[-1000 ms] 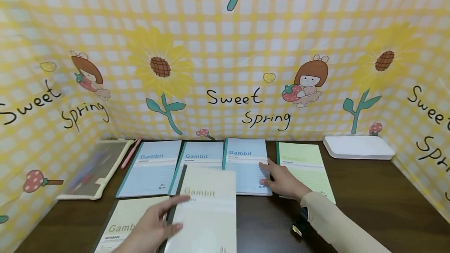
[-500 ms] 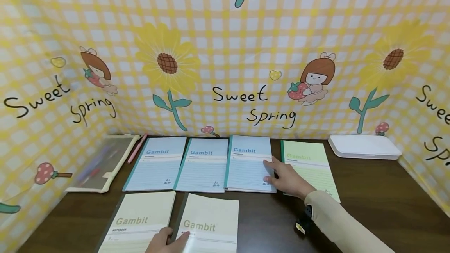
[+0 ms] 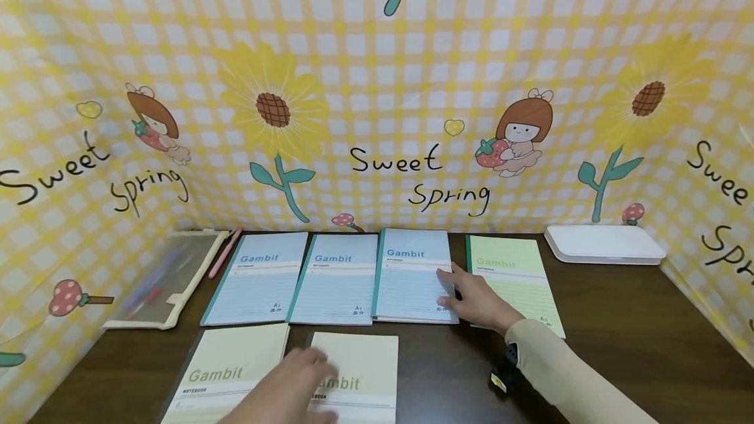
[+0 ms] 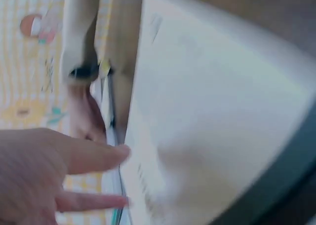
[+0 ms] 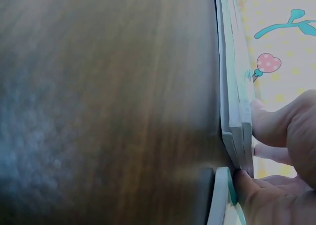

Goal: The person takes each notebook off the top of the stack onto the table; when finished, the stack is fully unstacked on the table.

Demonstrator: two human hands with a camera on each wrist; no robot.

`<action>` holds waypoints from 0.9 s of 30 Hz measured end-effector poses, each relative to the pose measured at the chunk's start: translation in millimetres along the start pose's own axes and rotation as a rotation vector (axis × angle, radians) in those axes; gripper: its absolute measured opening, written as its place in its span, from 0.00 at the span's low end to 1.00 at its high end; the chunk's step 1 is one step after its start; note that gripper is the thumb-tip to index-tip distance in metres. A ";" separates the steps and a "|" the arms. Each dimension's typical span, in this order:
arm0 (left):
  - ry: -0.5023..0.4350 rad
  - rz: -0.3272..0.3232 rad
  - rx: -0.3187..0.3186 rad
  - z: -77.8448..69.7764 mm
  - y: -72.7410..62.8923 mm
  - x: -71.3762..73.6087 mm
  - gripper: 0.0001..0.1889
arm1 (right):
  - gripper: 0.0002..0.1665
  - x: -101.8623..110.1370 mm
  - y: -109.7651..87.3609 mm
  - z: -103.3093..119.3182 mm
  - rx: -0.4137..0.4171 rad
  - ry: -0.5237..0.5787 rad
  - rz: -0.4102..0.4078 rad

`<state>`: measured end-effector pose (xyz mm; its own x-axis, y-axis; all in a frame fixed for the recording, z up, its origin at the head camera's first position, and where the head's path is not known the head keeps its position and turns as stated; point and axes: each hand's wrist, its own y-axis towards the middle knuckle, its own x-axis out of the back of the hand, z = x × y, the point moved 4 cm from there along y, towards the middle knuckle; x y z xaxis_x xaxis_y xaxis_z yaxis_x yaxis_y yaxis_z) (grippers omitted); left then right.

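My left hand (image 3: 288, 385), blurred, is over the cream notebook (image 3: 359, 358) at the near middle, covering its left part. In the left wrist view its straight fingers (image 4: 98, 158) point across that cover, holding nothing. A second cream notebook (image 3: 244, 352) lies just left of it. My right hand (image 3: 477, 300) rests on the right edge of the rightmost blue notebook (image 3: 412, 293), thumb and fingertip on its cover. The right wrist view shows several stacked notebooks (image 5: 229, 87) there, fingers against their end. Beside that hand lies a green notebook (image 3: 512, 254), partly hidden by it.
Two more blue notebooks, one in the middle (image 3: 332, 286) and one farther left (image 3: 256, 286), complete the back row. At the left are a pink pen (image 3: 225, 254) and a zip pouch (image 3: 171, 280). A white case (image 3: 603, 244) lies back right, against the checked cloth (image 3: 377, 84).
The raised cream notebook has come down toward the near side and now lies on the table. My left hand has left its edge and shifted up over its cover. The right hand stays put.
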<state>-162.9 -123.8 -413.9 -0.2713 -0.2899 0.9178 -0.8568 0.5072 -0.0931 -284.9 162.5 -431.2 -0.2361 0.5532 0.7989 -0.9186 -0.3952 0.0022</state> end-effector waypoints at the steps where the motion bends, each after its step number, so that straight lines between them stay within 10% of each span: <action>1: -0.049 -0.007 -0.010 -3.5 12.3 6.6 0.23 | 0.35 0.5 -0.3 -0.6 -0.005 0.006 -0.001; 5: -0.107 -0.083 -0.121 -2.5 73.6 16.9 0.38 | 0.35 -4.0 -1.2 -3.5 -0.036 0.046 0.003; 10: -0.082 -0.011 -0.010 18.7 132.1 5.2 0.60 | 0.34 -16.1 0.0 2.5 -0.039 0.089 -0.001; 27: -0.121 0.003 0.005 27.9 151.5 5.9 0.69 | 0.31 14.1 9.3 -8.7 -0.097 0.178 -0.125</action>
<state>-306.6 -71.4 -433.4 -0.3246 -0.3844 0.8642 -0.8578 0.5046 -0.0978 -299.5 173.0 -425.1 -0.1629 0.7175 0.6772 -0.9683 -0.2478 0.0297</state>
